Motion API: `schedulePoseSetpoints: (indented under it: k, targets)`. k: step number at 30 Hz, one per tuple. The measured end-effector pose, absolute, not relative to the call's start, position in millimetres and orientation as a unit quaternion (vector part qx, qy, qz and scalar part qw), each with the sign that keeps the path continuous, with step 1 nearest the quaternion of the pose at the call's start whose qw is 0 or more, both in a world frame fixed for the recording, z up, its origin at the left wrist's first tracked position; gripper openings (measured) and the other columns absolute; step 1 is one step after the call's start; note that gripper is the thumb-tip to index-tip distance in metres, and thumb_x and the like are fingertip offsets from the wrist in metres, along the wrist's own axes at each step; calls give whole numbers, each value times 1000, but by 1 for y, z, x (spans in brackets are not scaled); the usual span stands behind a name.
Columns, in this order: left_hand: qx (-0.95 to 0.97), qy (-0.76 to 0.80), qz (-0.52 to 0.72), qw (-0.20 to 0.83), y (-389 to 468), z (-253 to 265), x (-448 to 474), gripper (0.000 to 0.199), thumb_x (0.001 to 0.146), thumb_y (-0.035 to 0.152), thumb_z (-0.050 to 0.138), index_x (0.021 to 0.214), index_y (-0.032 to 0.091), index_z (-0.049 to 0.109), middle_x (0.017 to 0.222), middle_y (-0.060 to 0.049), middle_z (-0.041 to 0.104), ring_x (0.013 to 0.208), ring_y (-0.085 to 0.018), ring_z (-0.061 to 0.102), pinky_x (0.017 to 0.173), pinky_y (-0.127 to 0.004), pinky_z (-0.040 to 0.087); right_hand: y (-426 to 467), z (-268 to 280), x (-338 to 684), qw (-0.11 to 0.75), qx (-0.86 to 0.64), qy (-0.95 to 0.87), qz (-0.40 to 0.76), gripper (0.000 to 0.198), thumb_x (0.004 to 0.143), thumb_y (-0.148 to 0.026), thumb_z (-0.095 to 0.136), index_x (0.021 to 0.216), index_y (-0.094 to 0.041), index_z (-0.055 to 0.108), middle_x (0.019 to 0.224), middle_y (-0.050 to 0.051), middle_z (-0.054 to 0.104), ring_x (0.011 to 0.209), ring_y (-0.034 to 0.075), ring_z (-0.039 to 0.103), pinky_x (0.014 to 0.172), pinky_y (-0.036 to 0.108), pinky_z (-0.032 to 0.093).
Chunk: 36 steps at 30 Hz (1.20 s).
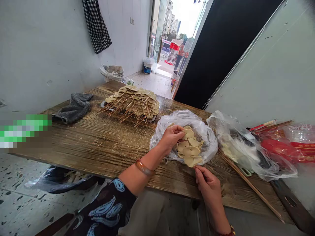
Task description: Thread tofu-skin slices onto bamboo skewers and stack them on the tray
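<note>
A skewer threaded with thin, round tan slices (191, 151) stretches between my two hands. At its upper end my left hand (172, 137) pinches the edge of a slice between thumb and fingers. My right hand (208, 184) closes its fingertips around the stick at the lower end, below the last slice. Beneath and behind them lies a clear plastic bag (161, 127), spread open, with more tan slices in it. The kind of food cannot be made out for certain. Farther back, a pile of finished skewers (137, 100) rests on a metal tray (157, 113), sticks pointing toward me.
Bare wooden sticks (253, 185) lie on the wooden table (110, 147) at right, beside another plastic bag (231, 137) and red packaging (283, 147). A dark cleaver-like tool (291, 201) is at the right edge. A grey cloth (73, 109) lies left. A lined bin (66, 180) stands below.
</note>
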<state>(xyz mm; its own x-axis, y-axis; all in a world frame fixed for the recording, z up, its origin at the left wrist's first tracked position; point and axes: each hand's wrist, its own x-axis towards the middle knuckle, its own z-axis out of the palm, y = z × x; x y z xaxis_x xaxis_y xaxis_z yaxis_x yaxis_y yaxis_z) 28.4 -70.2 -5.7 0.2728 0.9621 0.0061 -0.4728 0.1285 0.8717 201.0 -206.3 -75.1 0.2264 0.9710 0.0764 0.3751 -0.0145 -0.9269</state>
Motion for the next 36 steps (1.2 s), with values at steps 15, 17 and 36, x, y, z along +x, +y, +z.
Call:
schedulePoseSetpoints:
  k: [15,17,36]
  targets:
    - [540,350,541,542,-64,-11,30,7,65,16,63,68,14,58,60,3,55,53,-6,47,51,-17,34,-205,-74,199,471,-624,-528,333,35,83,-46,58,93,-15,72,53,-4,49,43,9,41,37,19,28]
    - [555,347,529,540,-65,-12,30,8,65,17,64,67,14,58,57,4,53,51,-5,46,50,-17,32,-205,-75,199,477,-618,-525,339,35,84,-46,58,93,-15,71,52,-4,48,43,8,40,37,18,28]
    - [414,205,367,807,-82,-13,38,41,60,44,80,84,13,68,80,-7,69,68,-13,62,62,-22,49,-204,-71,196,525,-583,-486,385,36,82,-48,61,91,-14,69,51,-5,47,39,7,38,35,18,30]
